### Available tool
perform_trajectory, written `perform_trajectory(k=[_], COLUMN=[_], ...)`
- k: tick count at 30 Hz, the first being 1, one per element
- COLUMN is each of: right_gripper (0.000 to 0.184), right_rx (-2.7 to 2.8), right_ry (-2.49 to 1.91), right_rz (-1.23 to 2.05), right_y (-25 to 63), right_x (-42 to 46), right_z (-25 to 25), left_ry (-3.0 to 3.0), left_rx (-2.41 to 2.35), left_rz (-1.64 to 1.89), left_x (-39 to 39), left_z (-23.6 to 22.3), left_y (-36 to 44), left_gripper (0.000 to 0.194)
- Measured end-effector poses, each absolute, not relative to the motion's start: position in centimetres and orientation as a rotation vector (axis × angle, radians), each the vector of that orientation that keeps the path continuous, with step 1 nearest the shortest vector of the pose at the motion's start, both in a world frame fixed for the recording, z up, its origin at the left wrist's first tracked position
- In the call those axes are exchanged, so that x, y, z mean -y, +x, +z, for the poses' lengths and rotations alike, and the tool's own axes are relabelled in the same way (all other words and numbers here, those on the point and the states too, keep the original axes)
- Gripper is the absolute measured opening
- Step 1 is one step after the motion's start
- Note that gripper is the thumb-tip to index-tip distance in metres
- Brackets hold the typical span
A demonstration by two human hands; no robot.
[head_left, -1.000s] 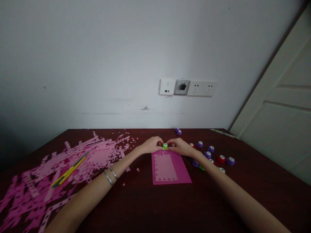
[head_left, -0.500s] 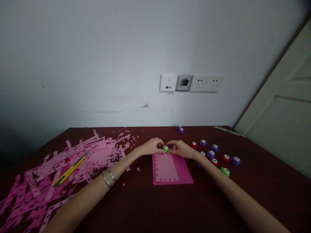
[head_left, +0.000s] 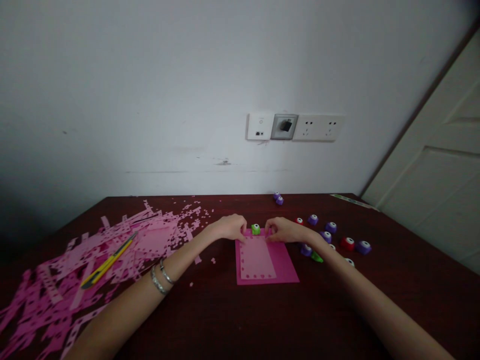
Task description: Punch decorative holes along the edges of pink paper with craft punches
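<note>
A light pink paper [head_left: 258, 257] with small shapes punched along its left and near edges lies on a larger dark pink sheet [head_left: 287, 265]. My left hand [head_left: 233, 227] has its thumb and fingers closed at the light paper's far left corner. At the far right corner, my right hand [head_left: 285, 230] pinches the same paper. Between the two hands a green craft punch [head_left: 255, 229] sits at the paper's far edge, and neither hand is around it.
Purple and red punches [head_left: 347, 243] stand to the right, partly behind my right forearm. Pink paper scraps [head_left: 157, 235] cover the left of the dark table [head_left: 210, 320], with a yellow utility knife [head_left: 108, 262] on top. Two purple punches [head_left: 279, 200] stand near the wall.
Both hands have let go of the green punch and moved apart to the light paper's far corners. The punch stays at the far edge. The view has shifted slightly.
</note>
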State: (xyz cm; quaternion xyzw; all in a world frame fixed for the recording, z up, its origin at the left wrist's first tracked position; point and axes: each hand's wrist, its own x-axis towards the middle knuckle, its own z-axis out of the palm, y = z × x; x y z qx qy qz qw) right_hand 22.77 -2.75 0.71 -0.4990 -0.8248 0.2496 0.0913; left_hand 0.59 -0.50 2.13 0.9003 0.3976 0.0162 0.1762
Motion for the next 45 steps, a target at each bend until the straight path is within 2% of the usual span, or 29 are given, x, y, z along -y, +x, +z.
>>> perform_trajectory(k=[11,20,33,45], right_gripper=[0.019,0.022,0.025,0.022], right_rx=[2.353,2.291,2.255,2.265], right_ry=[-1.499,-1.457,-1.401,-1.397], right_rz=[0.978,1.112,1.215,1.184], right_y=[22.4,22.4,22.6,22.7], right_x=[2.7,2.7,2.6,2.6], right_z=[0.3,0.1,0.0,0.2], left_ry=[2.434,2.346,2.219,2.130], left_rx=[-1.078,-1.068,-1.061,-1.035], left_rz=[0.058,0.024,0.067,0.091], left_x=[-0.4,-0.1,-1.2,-2.4], left_z=[0.6,1.7,1.6,0.8], left_y=[0.7,0.7,-0.2,-1.0], left_gripper=[0.011,0.003,0.014,0.014])
